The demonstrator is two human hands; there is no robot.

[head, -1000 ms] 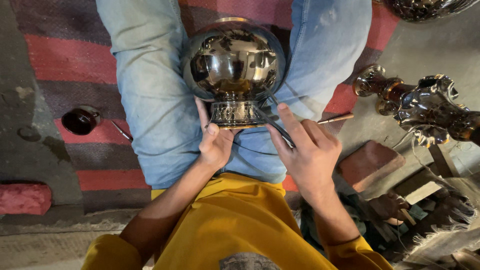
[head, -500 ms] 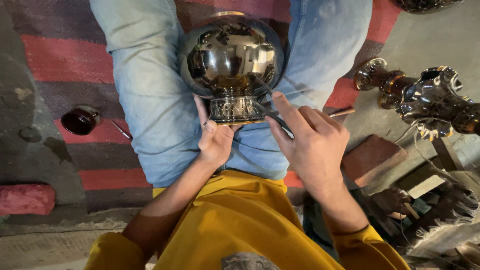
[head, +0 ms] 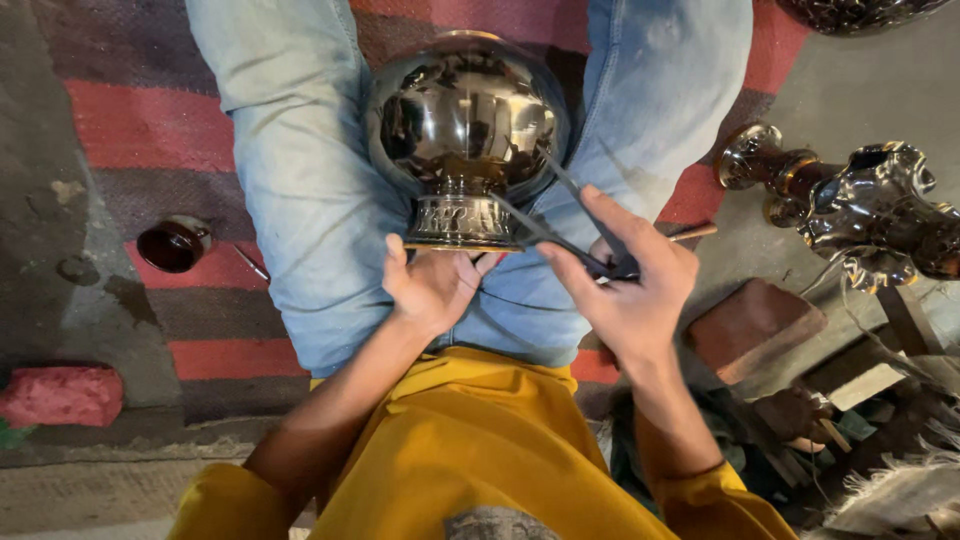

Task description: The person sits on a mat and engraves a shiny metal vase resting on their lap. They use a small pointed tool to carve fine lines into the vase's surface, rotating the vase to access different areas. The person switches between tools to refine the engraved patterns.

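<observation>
Polished metal vase (head: 465,130): my left hand (head: 432,290) grips its base; right hand (head: 625,290) pinches dark tool (head: 565,235); slip could scratch.

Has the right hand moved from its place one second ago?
Yes. The right hand has risen toward the shiny round vessel, its dark tool now across the base.

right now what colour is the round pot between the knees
Shiny silver round pot, mirror-like with dark reflections; the head view shows it.
</observation>
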